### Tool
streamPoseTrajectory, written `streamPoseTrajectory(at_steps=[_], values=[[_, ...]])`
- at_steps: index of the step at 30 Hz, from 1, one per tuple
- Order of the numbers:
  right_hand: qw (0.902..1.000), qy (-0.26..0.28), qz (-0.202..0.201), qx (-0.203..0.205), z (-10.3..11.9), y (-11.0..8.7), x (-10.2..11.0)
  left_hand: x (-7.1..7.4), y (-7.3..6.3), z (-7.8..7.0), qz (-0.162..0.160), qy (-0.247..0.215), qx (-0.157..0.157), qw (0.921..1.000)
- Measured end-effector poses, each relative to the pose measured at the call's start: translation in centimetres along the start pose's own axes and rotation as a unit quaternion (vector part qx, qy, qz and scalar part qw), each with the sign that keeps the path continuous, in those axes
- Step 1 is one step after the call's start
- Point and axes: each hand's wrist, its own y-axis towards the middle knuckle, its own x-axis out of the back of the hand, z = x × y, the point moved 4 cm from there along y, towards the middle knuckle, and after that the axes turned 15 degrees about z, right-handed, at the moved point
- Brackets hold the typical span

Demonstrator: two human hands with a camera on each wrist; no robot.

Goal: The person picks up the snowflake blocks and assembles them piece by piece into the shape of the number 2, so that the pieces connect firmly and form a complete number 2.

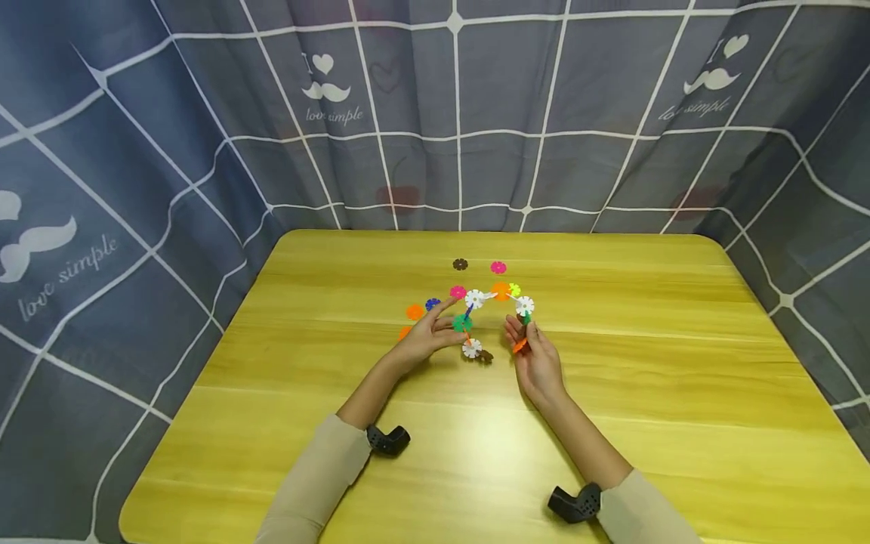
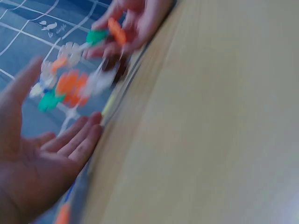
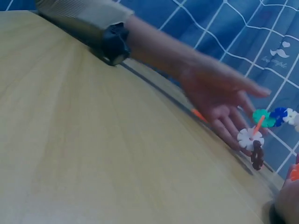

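A chain of interlocking snowflake discs, with white, green, blue, orange and brown pieces, arches above the table between the two hands. My right hand (image 1: 540,366) holds its right end, around a green disc (image 1: 526,318) and an orange disc (image 1: 519,345). At the left side of the chain, my left hand (image 1: 424,340) has its fingers extended beside a green disc (image 1: 462,323). Its palm is open in the left wrist view. A white disc (image 3: 250,139) and a brown disc (image 3: 257,155) hang at the chain's left end, close to those fingers.
Loose discs lie on the wooden table (image 1: 612,423): a brown one (image 1: 460,264), a pink one (image 1: 498,267), a blue one (image 1: 432,304) and an orange one (image 1: 414,311) among them. A grey checked curtain (image 1: 408,91) stands behind and along the sides.
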Motion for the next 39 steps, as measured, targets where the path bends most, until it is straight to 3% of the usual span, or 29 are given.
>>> streamPoseTrajectory(at_steps=[4, 10, 17, 24, 39], values=[[0.9989, 0.009, 0.023, -0.041, -0.9, -0.4, 0.1, -1.0, -0.8, 1.8, 0.01, -0.037, -0.026, 0.9989], [0.9935, -0.044, 0.076, -0.073, -1.1, -1.1, 0.6, -0.6, -1.7, 2.7, -0.06, -0.051, -0.049, 0.9957], [0.9887, -0.095, 0.1, -0.06, -0.4, -0.8, 0.8, 0.0, -1.5, 2.4, -0.055, -0.092, -0.092, 0.99], [0.9862, -0.141, 0.071, -0.051, -0.3, -0.6, 0.6, 0.0, -1.2, 2.2, -0.045, -0.114, -0.121, 0.985], [0.976, -0.194, 0.089, -0.042, 0.7, -0.3, 0.5, -0.3, -0.3, 1.0, -0.04, -0.12, -0.122, 0.9845]])
